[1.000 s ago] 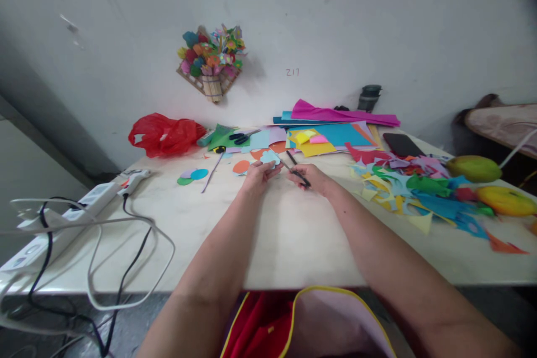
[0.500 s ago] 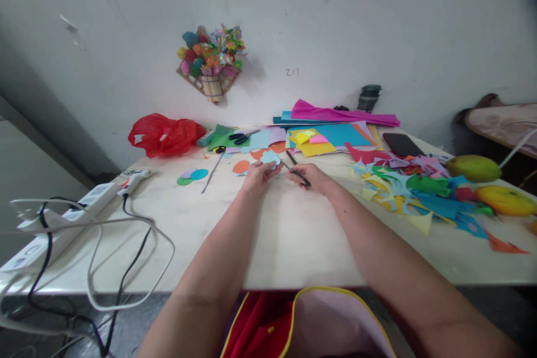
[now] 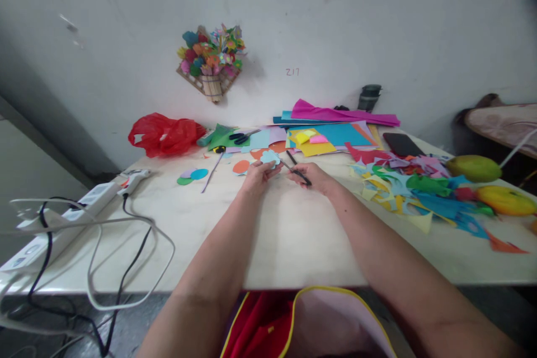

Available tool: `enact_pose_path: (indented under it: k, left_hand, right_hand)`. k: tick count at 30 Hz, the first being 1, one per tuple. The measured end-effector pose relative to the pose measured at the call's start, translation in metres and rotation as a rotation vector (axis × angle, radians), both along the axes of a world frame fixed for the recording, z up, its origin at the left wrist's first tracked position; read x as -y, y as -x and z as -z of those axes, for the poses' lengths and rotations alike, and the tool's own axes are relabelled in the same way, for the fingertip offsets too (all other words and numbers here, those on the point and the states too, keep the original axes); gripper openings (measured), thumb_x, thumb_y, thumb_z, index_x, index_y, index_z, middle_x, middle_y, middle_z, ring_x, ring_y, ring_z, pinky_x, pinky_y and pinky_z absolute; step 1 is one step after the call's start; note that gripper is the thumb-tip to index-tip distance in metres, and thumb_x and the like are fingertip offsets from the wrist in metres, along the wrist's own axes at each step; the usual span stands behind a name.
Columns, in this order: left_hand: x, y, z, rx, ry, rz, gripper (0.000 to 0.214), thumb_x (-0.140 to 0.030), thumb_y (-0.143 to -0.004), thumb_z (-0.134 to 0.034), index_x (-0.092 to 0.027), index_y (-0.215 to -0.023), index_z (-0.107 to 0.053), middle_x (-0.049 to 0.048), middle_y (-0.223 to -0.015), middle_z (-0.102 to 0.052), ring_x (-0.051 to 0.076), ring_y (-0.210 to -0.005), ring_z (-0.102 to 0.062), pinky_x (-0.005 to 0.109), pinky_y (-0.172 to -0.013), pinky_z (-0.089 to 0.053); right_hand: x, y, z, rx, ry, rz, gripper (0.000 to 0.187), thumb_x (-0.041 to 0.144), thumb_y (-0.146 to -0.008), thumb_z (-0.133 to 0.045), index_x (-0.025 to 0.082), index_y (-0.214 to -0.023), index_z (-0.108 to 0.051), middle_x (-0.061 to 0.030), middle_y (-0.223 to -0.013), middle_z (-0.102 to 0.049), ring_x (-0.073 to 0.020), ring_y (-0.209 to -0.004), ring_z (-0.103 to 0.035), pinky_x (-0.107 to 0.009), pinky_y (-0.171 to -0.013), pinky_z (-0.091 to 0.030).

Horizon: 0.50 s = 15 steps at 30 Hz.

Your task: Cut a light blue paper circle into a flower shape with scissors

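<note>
Light blue paper with a scalloped, flower-like outline [image 3: 271, 158] is pinched in my left hand [image 3: 257, 177]. My right hand [image 3: 312, 177] is closed around the dark handles of a pair of scissors [image 3: 300, 175]. The blades point left toward the edge of the blue paper; whether they touch it is too small to tell. Just left of the paper lies an orange paper circle [image 3: 241, 166]. Orange paper pieces [image 3: 278, 147] rest behind it.
Paper scraps [image 3: 403, 184], a phone [image 3: 403, 144] and mango-like fruits [image 3: 474, 168] lie at right. Coloured sheets [image 3: 344, 134], a second pair of scissors [image 3: 241, 137] and a red plastic bag [image 3: 165, 135] are along the back. A power strip [image 3: 94, 196] with cables occupies the left.
Almost nothing differs. My hands, the blue paper and the scissors stay in nearly the same place, with only a very slight shift at the scissors.
</note>
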State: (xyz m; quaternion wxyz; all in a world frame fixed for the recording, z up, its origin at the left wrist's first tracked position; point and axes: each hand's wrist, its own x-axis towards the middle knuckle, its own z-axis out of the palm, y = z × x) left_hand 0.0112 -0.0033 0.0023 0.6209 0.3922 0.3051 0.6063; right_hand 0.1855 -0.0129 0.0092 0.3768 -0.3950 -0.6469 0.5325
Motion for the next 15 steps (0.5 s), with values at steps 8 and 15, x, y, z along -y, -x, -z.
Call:
enact_pose_path:
  k: [8,15]
  left_hand:
    - [0.0013,-0.0001,-0.0014,0.012,0.006,0.009,0.015,-0.010,-0.065,-0.063,-0.009,-0.080,-0.063,0.0078,-0.080,-0.067,0.019,-0.077,-0.066,0.031,-0.078,-0.053]
    - [0.0012,0.0002,-0.0009,0.022,0.006,0.009,0.015,-0.009,-0.066,-0.063,-0.008,-0.081,-0.063,0.0085,-0.082,-0.067,0.020,-0.078,-0.066,0.032,-0.080,-0.052]
  right_hand:
    - [0.0027,-0.0007,-0.0044,-0.011,0.023,0.001,0.023,0.031,-0.062,-0.068,0.013,-0.073,-0.060,0.0057,-0.042,-0.042,-0.0046,-0.035,-0.033,-0.020,-0.034,-0.023]
    - [0.0026,-0.0034,-0.0073,-0.082,0.100,-0.022,0.020,0.028,-0.065,-0.058,0.011,-0.074,-0.061,0.0015,-0.046,-0.048,-0.0058,-0.036,-0.035,-0.021,-0.034,-0.024]
